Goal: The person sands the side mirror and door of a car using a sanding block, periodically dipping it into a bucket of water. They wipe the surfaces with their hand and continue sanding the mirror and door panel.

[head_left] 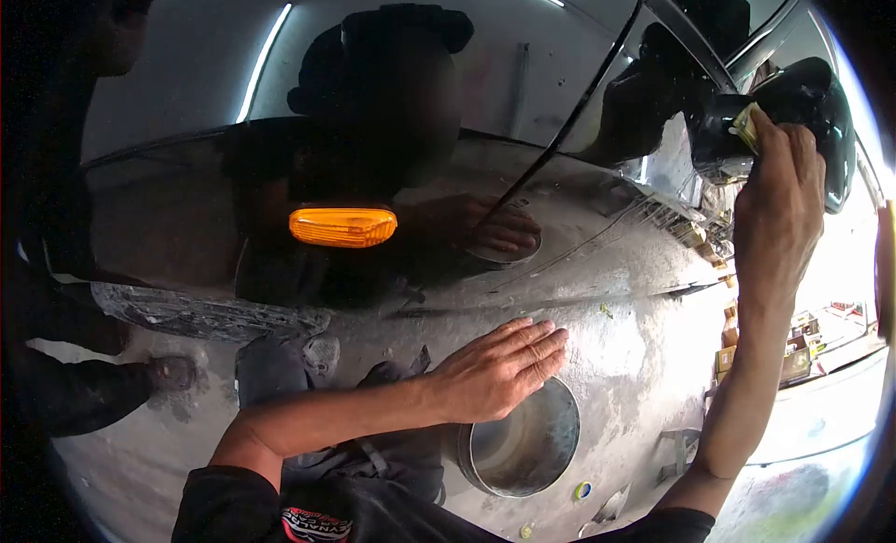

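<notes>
The right hand (779, 207) pinches a small pad (747, 126) on the black mirror (807, 99), near the top right corner of the car side (635, 356). The left hand (499, 370) lies open and flat on the car side. I think this is the rubbing step, and the pad needs a firm press.

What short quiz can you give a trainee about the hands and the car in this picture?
1. True or false: the left hand holds a tool.
2. The right hand presses a pad against: A) a door handle B) the side mirror C) a wheel.
3. Fill in: the side lamp on the car panel is ___ in colour.
Key: 1 false, it lies flat and open; 2 B; 3 orange.
</notes>
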Tool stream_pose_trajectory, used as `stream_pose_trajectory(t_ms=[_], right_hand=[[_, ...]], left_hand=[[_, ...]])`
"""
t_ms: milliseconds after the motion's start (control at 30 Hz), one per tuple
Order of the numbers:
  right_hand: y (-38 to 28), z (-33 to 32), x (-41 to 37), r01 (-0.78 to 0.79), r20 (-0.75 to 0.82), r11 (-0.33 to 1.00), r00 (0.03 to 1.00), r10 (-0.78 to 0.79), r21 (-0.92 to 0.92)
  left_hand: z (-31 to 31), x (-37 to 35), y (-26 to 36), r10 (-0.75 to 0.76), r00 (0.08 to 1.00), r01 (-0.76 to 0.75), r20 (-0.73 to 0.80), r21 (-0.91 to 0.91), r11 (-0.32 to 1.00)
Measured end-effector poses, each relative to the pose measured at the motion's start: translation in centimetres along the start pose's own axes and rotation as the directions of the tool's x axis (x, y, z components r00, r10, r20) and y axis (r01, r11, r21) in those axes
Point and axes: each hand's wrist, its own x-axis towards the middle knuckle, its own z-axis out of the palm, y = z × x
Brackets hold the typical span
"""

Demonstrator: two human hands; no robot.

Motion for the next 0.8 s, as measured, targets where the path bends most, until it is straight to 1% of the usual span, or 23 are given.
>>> stream_pose_trajectory(t_ms=[33, 133, 167, 267, 300, 367, 433, 533, 567, 600, 667, 700, 800], right_hand=[[-0.1, -0.4, -0.4, -0.026, 0.016, 1.000, 1.000, 0.026, 0.003], [0.3, 0.5, -2.5, -0.046, -0.101, 0.998, 0.994, 0.049, 0.040], [0.6, 0.8, -2.7, -0.073, -0.053, 0.997, 0.996, 0.075, 0.031], [-0.4, 0.5, -0.4, -0.040, -0.027, 0.999, 0.999, 0.039, -0.026], [-0.2, 0.2, -0.4, -0.016, -0.027, 1.000, 1.000, 0.016, -0.002], [1.1, 0.2, -2.3, -0.034, -0.048, 0.999, 0.998, 0.035, 0.023], [0.8, 0.7, -2.3, -0.040, -0.097, 0.998, 0.994, 0.045, 0.049], [-0.2, 0.5, -0.4, 0.000, -0.013, 0.999, 1.000, 0.000, 0.036], [0.1, 0.4, -0.3, 0.042, 0.001, 0.997, 0.999, -0.042, 0.058], [0.1, -0.1, -0.8, 0.038, 0.066, 0.997, 0.997, -0.042, 0.062], [-0.1, -1.5, -2.3, 0.040, 0.179, 0.997, 0.983, -0.051, 0.066], [0.4, -1.3, -3.3, 0.042, 0.156, 0.989, 0.986, -0.064, 0.141], [1.3, -1.7, -4.4, -0.041, 0.071, 0.995, 0.997, 0.034, 0.093]], left_hand=[[0.2, -0.2, 0.0, 0.005, 1.000, -0.005, 0.008, 0.001, 1.000], [0.3, -0.3, -0.2, 0.015, 1.000, -0.015, -0.004, 0.001, 1.000], [0.3, -0.4, 0.0, 0.015, 1.000, -0.015, -0.007, -0.004, 1.000], [0.4, -0.2, -0.2, 0.015, 1.000, -0.015, 0.006, -0.022, 1.000], [0.4, -0.2, -0.3, 0.012, 1.000, -0.011, 0.008, -0.029, 1.000], [0.6, -0.4, -0.3, 0.021, 1.000, -0.020, 0.010, -0.026, 0.999], [0.7, -0.4, -0.4, 0.024, 1.000, -0.024, -0.008, -0.029, 0.999], [0.5, -0.2, -0.3, 0.023, 1.000, -0.023, -0.009, -0.024, 0.999], [0.3, -0.1, -0.3, 0.021, 1.000, -0.021, 0.002, -0.019, 1.000], [0.1, -0.1, -0.1, 0.019, 1.000, -0.019, 0.009, -0.019, 1.000], [0.2, -0.7, 0.0, 0.003, 0.997, 0.000, 0.072, -0.036, 0.999], [0.2, -1.0, -0.1, -0.005, 0.995, 0.009, 0.102, -0.042, 0.999], [0.0, -1.1, 0.0, 0.001, 0.995, 0.003, 0.104, -0.039, 0.999]])
